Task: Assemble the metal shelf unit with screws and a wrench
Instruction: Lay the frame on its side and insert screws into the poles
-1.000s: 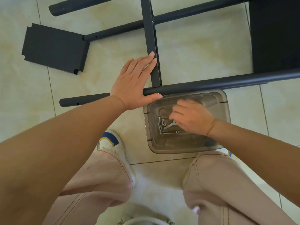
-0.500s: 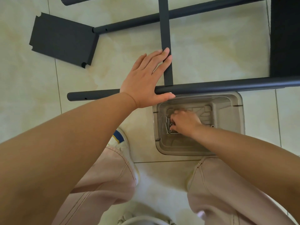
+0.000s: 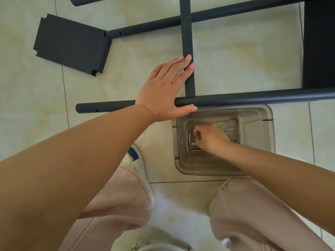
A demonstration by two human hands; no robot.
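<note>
Right hand (image 3: 211,137) pinches a small silver screw (image 3: 197,137) inside the clear plastic tub (image 3: 268,134).
Left hand (image 3: 163,91) lies flat, fingers straight, on the black metal tube frame (image 3: 253,97) just beyond the tub; loose screws (image 3: 188,142) lie in the tub; a black metal shelf panel (image 3: 70,44) lies on the tiled floor (image 3: 244,57), far left.

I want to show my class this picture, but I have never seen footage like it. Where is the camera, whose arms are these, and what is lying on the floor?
The camera sits on a person's head and looks down, so the arms and knees are the wearer's own. There is no machine here, only two bare hands. The left hand lies flat with straight fingers on a black metal frame resting on the tiled floor. The right hand reaches into a clear plastic tub that holds loose screws, and its fingertips pinch one small silver screw. A separate flat black panel lies further off, to the left.
</note>
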